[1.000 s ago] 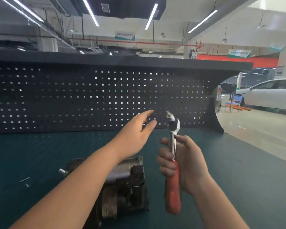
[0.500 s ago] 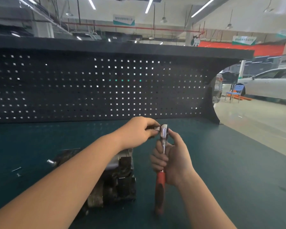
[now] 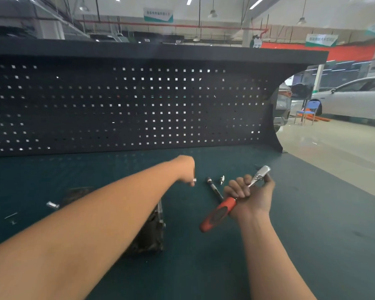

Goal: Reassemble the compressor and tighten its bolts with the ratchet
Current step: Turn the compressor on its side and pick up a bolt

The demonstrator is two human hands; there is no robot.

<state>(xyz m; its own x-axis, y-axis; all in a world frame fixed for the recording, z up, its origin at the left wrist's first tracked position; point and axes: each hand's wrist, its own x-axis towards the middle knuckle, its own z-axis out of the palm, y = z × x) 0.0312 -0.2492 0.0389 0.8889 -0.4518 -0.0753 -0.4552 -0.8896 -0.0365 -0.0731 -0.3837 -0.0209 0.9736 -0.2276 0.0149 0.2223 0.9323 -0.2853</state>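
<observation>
My right hand (image 3: 250, 192) grips the ratchet (image 3: 221, 210) by its metal shank, red handle pointing down-left, chrome head up at the right. My left hand (image 3: 185, 169) reaches over the bench with curled fingers pinching a small silver socket (image 3: 194, 180) just above the mat. The dark, grimy compressor (image 3: 153, 232) sits on the mat under my left forearm, mostly hidden by it. A black extension bar (image 3: 213, 188) and a small silver bit (image 3: 222, 179) lie on the mat between my hands.
The green bench mat (image 3: 312, 234) spreads out to the right. A black pegboard (image 3: 126, 105) walls the back. A silver bolt (image 3: 52, 205) and a thin pin (image 3: 10, 215) lie at the left. The bench's right edge drops to the shop floor, cars beyond.
My left hand left the ratchet head holding a small socket and moved forward and down to the mat. My right hand tilted the ratchet's head to the right. The camera dipped lower.
</observation>
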